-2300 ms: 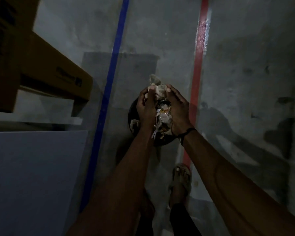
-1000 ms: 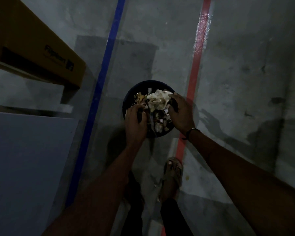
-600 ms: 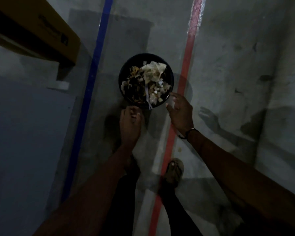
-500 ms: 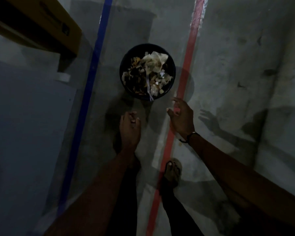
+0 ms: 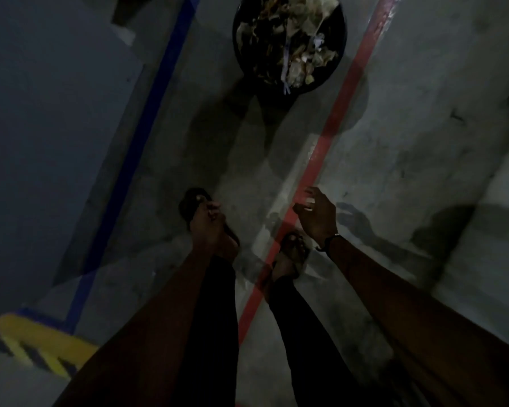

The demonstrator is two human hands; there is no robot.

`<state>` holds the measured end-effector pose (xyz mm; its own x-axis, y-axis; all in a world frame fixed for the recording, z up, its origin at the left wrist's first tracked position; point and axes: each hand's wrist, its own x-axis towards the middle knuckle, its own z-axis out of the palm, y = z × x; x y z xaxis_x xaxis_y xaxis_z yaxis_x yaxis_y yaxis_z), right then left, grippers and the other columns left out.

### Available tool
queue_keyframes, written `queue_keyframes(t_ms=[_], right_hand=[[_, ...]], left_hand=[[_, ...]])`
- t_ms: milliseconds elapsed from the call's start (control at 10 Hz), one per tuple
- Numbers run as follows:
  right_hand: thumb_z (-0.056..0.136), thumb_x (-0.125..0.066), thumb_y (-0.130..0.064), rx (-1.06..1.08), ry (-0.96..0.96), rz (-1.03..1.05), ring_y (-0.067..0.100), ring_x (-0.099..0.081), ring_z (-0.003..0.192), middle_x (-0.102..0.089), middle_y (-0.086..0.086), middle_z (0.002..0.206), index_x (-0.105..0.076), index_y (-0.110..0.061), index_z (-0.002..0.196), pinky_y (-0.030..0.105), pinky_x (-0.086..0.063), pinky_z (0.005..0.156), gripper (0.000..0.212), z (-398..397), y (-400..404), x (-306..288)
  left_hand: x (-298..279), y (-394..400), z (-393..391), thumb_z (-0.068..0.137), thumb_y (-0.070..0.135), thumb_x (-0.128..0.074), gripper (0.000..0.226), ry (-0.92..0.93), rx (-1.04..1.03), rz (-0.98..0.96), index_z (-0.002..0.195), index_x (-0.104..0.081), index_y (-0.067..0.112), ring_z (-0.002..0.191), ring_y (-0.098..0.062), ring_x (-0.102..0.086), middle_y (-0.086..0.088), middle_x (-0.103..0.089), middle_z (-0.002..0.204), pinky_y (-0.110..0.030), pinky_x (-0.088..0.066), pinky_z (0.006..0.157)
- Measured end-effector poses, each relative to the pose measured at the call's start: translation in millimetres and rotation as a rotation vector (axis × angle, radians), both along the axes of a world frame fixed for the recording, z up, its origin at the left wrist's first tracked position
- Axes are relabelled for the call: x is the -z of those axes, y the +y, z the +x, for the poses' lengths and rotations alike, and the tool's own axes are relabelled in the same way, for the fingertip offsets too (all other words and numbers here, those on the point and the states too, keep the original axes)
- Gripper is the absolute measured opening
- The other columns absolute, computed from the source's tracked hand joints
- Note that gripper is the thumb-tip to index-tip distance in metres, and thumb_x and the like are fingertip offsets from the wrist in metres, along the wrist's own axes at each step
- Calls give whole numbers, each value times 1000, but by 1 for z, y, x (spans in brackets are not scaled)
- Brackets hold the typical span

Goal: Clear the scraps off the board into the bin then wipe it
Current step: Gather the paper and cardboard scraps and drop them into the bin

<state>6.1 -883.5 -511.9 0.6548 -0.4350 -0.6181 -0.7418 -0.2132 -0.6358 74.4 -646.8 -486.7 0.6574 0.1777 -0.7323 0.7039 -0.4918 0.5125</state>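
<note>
1. The grey concrete floor (image 5: pixel 409 142) is filling nearly the whole dim view, stretching from 12 o'clock down to 6 o'clock.
2. A pale grey flat panel (image 5: pixel 41 142) is taking up the 9 o'clock side; what it belongs to is not clear in this light.
3. A blue line (image 5: pixel 147 124) is running along the floor just beside the panel's edge, from 11 o'clock towards 7 o'clock.
4. A red line (image 5: pixel 329 133) is running from 1 o'clock down towards 6 o'clock, passing just beside the bin.
5. The black round bin (image 5: pixel 329 74) is standing on the floor at 12 o'clock, partly cut by the top edge, well apart from both hands.
6. The scraps (image 5: pixel 294 51) are lying heaped inside the bin, pale and crumpled; a thin light strip is hanging over its near rim.
7. A yellow and black striped marking (image 5: pixel 33 342) is showing on the floor at 8 o'clock.
8. The right hand (image 5: pixel 318 215) is hanging in the air at about 3 o'clock from centre, its fingers (image 5: pixel 306 198) spreading loosely and gripping nothing.
9. The left hand (image 5: pixel 207 224) is hanging near the centre, its fingers loosely curling; nothing is showing in its grip.
10. A sandalled foot (image 5: pixel 291 254) is standing on the red line, just below the right hand.
11. A dark band (image 5: pixel 328 240) is sitting round the right wrist.
</note>
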Motion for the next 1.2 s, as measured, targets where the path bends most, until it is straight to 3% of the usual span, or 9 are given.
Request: queue_keyframes(t_ms=[100,300,500,600,700,800,900,1000,1200], right_hand=[[92,-74,-5,-7,136,-29,37,-66,113,-61,20,134,-59,-3,134,38,-53,94,45,-14,6,7],[91,-68,7,-15,169,-80,20,-59,91,-63,10,106,-61,3,126,-1,-40,58,36,-27,15,17],[88,-68,4,-55,185,-113,20,-62,93,-67,10,109,-63,1,123,7,-42,62,36,-15,25,21],[87,-67,7,-80,155,-119,20,-60,92,-64,9,101,-63,1,119,12,-40,72,33,-3,34,18],[86,-68,8,-97,161,-136,22,-59,88,-65,14,100,-64,4,115,14,-39,71,29,3,43,15],[85,-69,8,-25,205,-151,24,-63,88,-68,15,99,-67,8,108,15,-39,68,24,-9,54,10],[82,-68,4,131,199,-200,34,-70,91,-73,22,93,-70,7,99,17,-48,73,18,-33,54,22],[94,-65,2,209,337,-51,20,-58,95,-61,4,94,-62,-10,117,7,-45,65,26,-53,43,29],[84,-76,7,387,229,-217,40,-70,99,-71,28,103,-65,10,109,10,-45,69,27,-88,11,78]], left_hand=[[45,25,-16,89,18,-58,22,27,76,-39,111,-60,22,104,-36,-68,-1,-65,101,-44,-58,88],[46,20,-9,87,-5,-61,22,-119,101,-53,100,-59,12,90,-16,-62,-5,-63,105,-35,-51,80],[40,34,11,89,-10,-56,27,-65,37,-69,101,-59,14,68,-12,-56,1,-60,85,-19,-48,56],[41,52,13,89,-5,-57,25,-48,-17,-65,101,-64,15,72,-20,-63,-4,-66,90,-36,-57,67],[39,68,13,90,-4,-57,25,-38,-46,-69,97,-64,19,63,-5,-65,0,-65,84,-45,-62,70],[35,73,8,87,0,-59,27,-30,-15,-126,90,-62,26,77,-26,-70,-3,-64,85,-57,-62,74],[34,67,3,83,8,-59,23,-17,60,-169,91,-58,29,79,-29,-65,-3,-63,89,-46,-57,76],[46,45,-2,87,-7,-57,36,-70,158,-159,89,-57,29,77,-17,-58,-2,-62,93,-33,-50,68],[97,-23,-13,89,-5,-62,20,-56,295,-174,95,-63,14,59,0,-56,6,-61,77,-19,-44,55]])
